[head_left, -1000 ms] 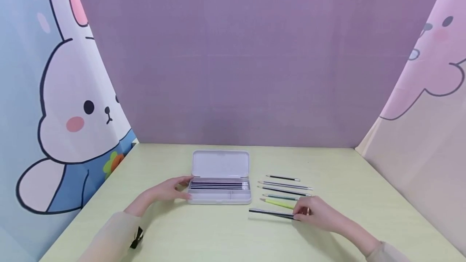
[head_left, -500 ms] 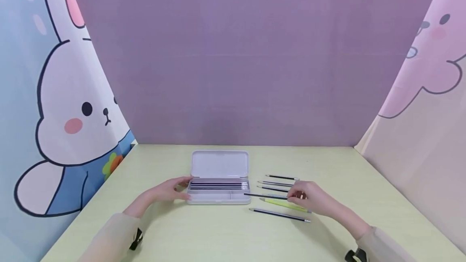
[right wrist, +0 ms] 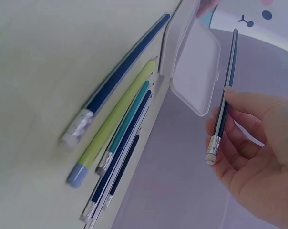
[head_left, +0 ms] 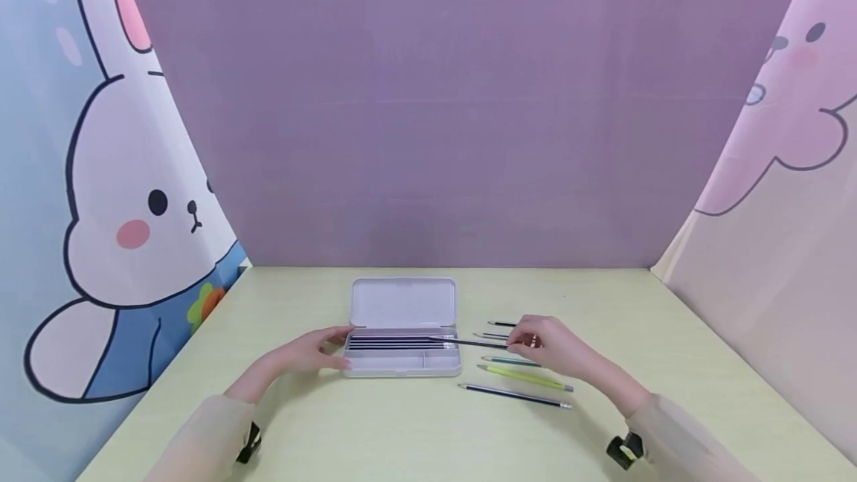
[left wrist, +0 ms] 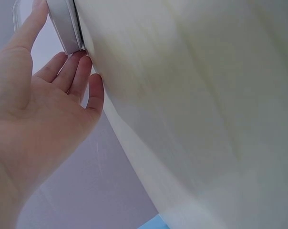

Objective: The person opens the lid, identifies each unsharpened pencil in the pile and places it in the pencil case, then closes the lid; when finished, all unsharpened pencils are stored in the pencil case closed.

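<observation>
A white pencil case (head_left: 384,374) lies on the table with its lid (head_left: 403,302) raised at the back. Several dark striped pencils (head_left: 388,343) lie side by side in its rear compartment. My left hand (head_left: 301,353) holds the case's left end, thumb at the front corner and fingers at the back. A dark striped pencil (right wrist: 222,114) is pinched near its eraser end between the thumb and fingers of my right hand (right wrist: 258,143). In the head view this pencil slants leftward, its far end above the pencils in the case.
Right of the case lie a yellow-green pencil (head_left: 525,378), a teal pencil (head_left: 512,361) and a dark blue pencil (head_left: 515,396) at the front. More dark pencils (head_left: 502,323) are behind, partly hidden by my right hand. The case's front section has a small divider (head_left: 424,359).
My right hand has lifted the pencil off the table's front and carried it back and left to the case's rear compartment. My left hand has stayed at the case's left end.
</observation>
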`<action>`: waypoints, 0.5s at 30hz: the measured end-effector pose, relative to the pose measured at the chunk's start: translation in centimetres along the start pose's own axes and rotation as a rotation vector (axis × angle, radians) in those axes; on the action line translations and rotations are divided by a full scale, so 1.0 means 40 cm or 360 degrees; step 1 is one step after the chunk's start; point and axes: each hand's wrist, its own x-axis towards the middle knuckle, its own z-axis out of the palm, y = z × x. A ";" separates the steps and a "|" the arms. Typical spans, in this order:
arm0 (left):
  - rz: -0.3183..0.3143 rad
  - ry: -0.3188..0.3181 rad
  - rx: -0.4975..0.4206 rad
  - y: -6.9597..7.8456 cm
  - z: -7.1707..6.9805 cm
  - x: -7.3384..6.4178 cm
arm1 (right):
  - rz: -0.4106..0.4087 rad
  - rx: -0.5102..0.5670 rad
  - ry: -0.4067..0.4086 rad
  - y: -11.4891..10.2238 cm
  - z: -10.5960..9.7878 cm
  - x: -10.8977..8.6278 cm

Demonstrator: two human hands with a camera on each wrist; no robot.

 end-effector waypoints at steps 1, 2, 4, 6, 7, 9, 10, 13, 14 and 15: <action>-0.0001 0.0001 -0.0001 0.000 0.000 0.000 | -0.0003 0.0001 0.0002 0.000 0.002 0.006; -0.0004 0.0002 0.0001 -0.001 0.000 0.000 | -0.0005 -0.0001 0.0004 0.000 0.004 0.012; -0.0006 0.0005 0.0001 -0.002 0.000 -0.001 | -0.0006 -0.0005 0.0005 -0.001 0.007 0.023; -0.0013 0.0006 0.0002 -0.003 0.000 -0.001 | 0.0001 -0.0002 0.0008 -0.002 0.010 0.034; -0.0016 0.0006 0.0002 -0.003 0.000 -0.001 | 0.0004 0.0001 0.0010 -0.004 0.012 0.040; -0.0017 0.0004 -0.0001 -0.003 0.000 -0.001 | 0.0009 0.0004 0.0017 -0.006 0.014 0.051; -0.0018 0.0003 0.0001 -0.004 0.000 -0.001 | 0.0016 0.0012 0.0017 -0.008 0.015 0.057; -0.0022 0.0001 0.0003 -0.004 0.000 -0.001 | 0.0033 0.0024 0.0009 -0.011 0.020 0.073; -0.0026 0.0000 0.0006 -0.004 0.000 0.000 | 0.0043 0.0031 0.0004 -0.013 0.021 0.078; -0.0026 0.0000 0.0007 -0.003 0.000 0.000 | 0.0051 0.0034 0.0000 -0.014 0.023 0.083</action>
